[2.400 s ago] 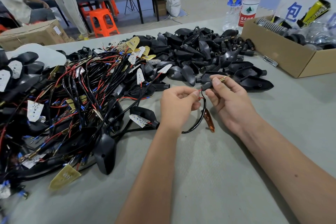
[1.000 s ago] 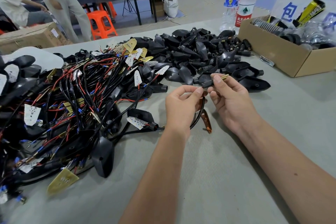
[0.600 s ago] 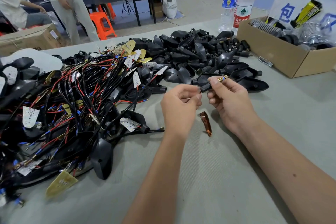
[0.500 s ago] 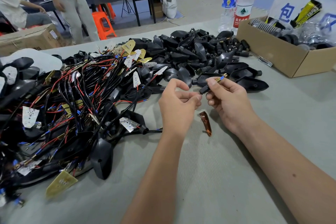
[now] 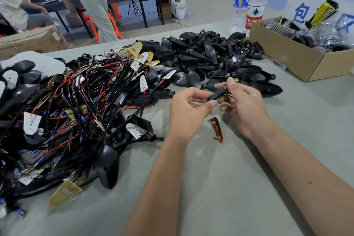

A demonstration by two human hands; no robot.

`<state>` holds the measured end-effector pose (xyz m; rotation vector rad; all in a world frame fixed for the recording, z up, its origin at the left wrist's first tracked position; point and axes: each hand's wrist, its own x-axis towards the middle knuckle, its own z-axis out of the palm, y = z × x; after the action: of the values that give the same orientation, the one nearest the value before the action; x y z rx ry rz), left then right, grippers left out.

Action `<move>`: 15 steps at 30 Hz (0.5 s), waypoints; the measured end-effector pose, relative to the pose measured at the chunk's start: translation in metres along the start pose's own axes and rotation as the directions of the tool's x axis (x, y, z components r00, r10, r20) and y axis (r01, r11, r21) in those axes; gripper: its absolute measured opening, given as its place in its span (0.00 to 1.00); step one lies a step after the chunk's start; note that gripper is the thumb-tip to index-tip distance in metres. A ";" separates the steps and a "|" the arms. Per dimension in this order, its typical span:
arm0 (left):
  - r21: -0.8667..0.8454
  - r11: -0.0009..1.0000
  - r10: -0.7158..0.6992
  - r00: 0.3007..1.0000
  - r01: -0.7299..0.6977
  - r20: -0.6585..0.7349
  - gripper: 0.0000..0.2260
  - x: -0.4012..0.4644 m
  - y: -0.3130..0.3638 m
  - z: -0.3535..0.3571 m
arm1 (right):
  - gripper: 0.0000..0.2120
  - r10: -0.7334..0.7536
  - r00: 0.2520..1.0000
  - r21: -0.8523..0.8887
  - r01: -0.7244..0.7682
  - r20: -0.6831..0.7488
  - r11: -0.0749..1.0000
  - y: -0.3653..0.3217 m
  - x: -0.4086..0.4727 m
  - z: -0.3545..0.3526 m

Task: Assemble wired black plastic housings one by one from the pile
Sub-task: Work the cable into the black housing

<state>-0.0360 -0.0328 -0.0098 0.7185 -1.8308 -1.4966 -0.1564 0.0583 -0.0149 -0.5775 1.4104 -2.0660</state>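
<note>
Nearest the tabletop's (image 5: 239,188) near edge, only two bare forearms reaching in over grey cloth. Past them, lying loose between the wrists, an amber lens (image 5: 217,129), untouched. Just beyond it, held up off the cloth, a slim black plug-like sleeve (image 5: 218,94) with brass wire ends poking from its far tip. Left hand (image 5: 188,108) curled, thumb and forefinger pinching the sleeve's near end; right hand (image 5: 244,105) likewise curled, fingertips pinching the far end by the brass tips, lower fingers loosely bent and carrying nothing. Probably threading or seating the wires through the sleeve, early in a long batch. Best done with the left pinch steady as an anchor, the right feeding straight along the sleeve's axis, no twisting, brass ends kept together so neither snags or bends at the mouth. Worth checking both leads come through before letting go. Toward the left edge, the tangled pile of wired housings (image 5: 76,113), red and black leads with small white and yellow boards. Farther on, mid-table, a heap of bare black shells (image 5: 201,57). At the far right corner, a cardboard box (image 5: 298,59) of parts, with two water bottles (image 5: 249,4) beside it along the far edge.
</note>
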 end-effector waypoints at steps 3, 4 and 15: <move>0.069 0.998 0.004 1.000 -0.006 0.030 0.07 -0.003 0.002 0.002 | 0.16 -0.005 0.997 0.020 0.007 -0.079 1.000 -0.001 0.002 -0.002; 0.081 0.997 0.000 0.999 -0.004 0.042 0.07 -0.004 0.003 0.003 | 0.16 -0.002 0.996 0.030 0.005 -0.094 1.000 -0.001 0.002 -0.003; 0.310 0.938 0.128 0.986 -0.157 0.110 0.09 -0.008 0.011 0.002 | 0.16 -0.096 0.985 -0.048 0.090 -0.145 0.995 0.002 0.005 -0.007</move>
<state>-0.0328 -0.0237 -0.0005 0.6591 -2.1728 -1.1687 -0.1645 0.0592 -0.0196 -0.5256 1.5390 -2.1968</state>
